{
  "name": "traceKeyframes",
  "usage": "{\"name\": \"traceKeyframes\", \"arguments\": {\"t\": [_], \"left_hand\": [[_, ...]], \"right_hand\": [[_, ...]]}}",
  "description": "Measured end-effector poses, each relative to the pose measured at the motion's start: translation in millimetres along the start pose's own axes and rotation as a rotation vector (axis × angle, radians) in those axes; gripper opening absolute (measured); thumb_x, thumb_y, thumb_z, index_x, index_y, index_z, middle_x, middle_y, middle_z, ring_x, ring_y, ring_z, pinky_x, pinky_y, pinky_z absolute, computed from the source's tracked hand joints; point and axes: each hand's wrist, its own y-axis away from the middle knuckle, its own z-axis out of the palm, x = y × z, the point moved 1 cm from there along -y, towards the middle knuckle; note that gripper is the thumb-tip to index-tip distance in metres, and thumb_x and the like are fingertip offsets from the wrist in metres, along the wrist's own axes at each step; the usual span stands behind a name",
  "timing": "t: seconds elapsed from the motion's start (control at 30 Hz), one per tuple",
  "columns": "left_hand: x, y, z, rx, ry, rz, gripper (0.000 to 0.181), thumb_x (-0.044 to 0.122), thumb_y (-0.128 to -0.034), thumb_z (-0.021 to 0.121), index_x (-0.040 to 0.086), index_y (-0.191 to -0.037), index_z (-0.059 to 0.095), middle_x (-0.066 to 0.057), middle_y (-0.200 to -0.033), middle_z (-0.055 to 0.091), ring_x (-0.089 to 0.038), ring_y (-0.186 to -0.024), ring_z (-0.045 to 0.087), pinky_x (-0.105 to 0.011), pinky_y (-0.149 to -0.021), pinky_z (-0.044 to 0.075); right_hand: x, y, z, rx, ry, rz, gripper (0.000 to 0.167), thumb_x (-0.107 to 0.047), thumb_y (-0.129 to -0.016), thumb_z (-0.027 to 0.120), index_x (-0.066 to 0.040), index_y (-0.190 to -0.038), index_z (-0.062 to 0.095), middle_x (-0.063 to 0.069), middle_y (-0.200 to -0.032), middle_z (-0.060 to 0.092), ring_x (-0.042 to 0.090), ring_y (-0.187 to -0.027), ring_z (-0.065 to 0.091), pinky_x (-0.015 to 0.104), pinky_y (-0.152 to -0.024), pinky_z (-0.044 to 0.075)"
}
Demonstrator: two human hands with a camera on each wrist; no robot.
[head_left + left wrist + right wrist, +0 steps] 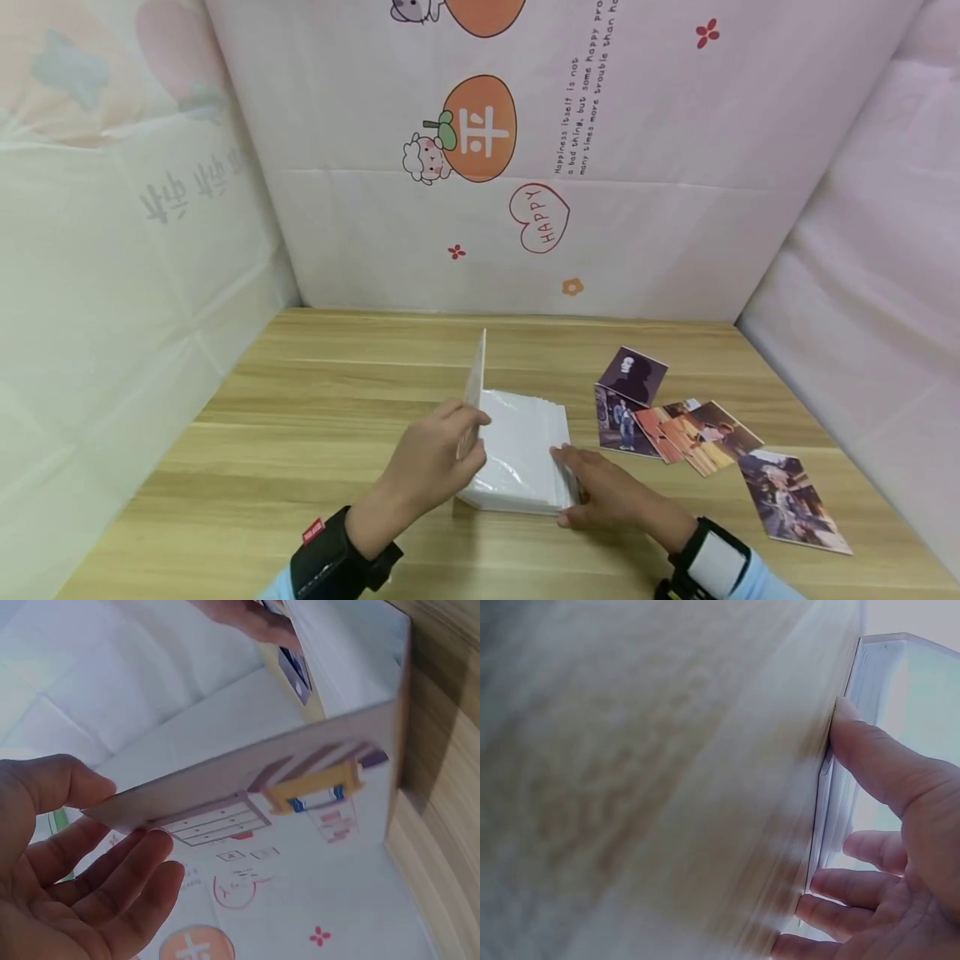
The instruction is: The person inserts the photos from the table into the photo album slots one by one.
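A small photo album (521, 450) with clear-sleeved white pages lies on the wooden table with its cover raised. My left hand (438, 454) pinches the edge of that upright cover (477, 371) between thumb and fingers. Seen from the left wrist, the cover's outer face (300, 795) carries a printed drawing of drawers and a striped awning. At the album's lower right corner rests my right hand (611, 492), fingertips touching the page edges. In the right wrist view its thumb (877, 757) lies straight along the album's edge, with the other fingers spread loosely.
Several printed photo cards lie to the right: a dark purple one (633, 375) at the back, overlapping orange-toned ones (712, 437) in the middle and a single card (795, 500) nearer the front. Printed white cloth walls (360, 242) enclose the wooden table (322, 433).
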Motion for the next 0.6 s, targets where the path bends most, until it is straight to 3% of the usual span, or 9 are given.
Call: {"name": "traceKeyframes", "arguments": {"t": [0.13,0.23,0.47,0.6], "left_hand": [[-11.4,7.0,-13.4,0.072,0.01,-0.065,0.015,0.002,-0.0704,0.067,0.004,-0.085,0.068,-0.003,-0.082,0.064,-0.013,-0.07,0.06,-0.024,-0.059,0.048],[-19.2,12.9,-23.5,0.077,-0.004,-0.123,0.013,0.0,-0.0702,0.069,0.004,-0.082,0.068,-0.003,-0.08,0.065,-0.013,-0.069,0.061,-0.023,-0.059,0.049],[-31.9,20.8,-46.8,-0.045,-0.071,-0.352,0.016,-0.001,-0.0705,0.068,0.003,-0.085,0.071,-0.001,-0.075,0.064,-0.01,-0.062,0.059,-0.021,-0.052,0.045],[-39.2,24.9,-53.4,-0.131,-0.126,-0.518,0.022,0.004,-0.07,0.069,0.002,-0.092,0.071,0.005,-0.065,0.058,-0.006,-0.052,0.049,-0.024,-0.044,0.039]], "right_hand": [[-1.1,0.5,-0.9,-0.002,-0.003,0.006,0.088,-0.036,-0.072,0.078,0.002,-0.139,0.036,0.034,-0.131,0.039,0.046,-0.116,0.042,0.056,-0.091,0.036],[-2.4,1.0,-2.3,-0.002,0.0,-0.006,0.087,-0.037,-0.072,0.078,0.003,-0.138,0.037,0.035,-0.131,0.039,0.048,-0.116,0.041,0.058,-0.091,0.036],[-5.7,0.8,-4.3,-0.021,0.013,-0.009,0.086,-0.037,-0.073,0.077,0.005,-0.137,0.038,0.033,-0.134,0.036,0.048,-0.119,0.037,0.059,-0.094,0.032],[-6.0,0.1,-4.5,-0.031,0.012,0.002,0.086,-0.038,-0.073,0.077,0.004,-0.138,0.038,0.033,-0.135,0.036,0.048,-0.12,0.037,0.059,-0.094,0.031]]}}
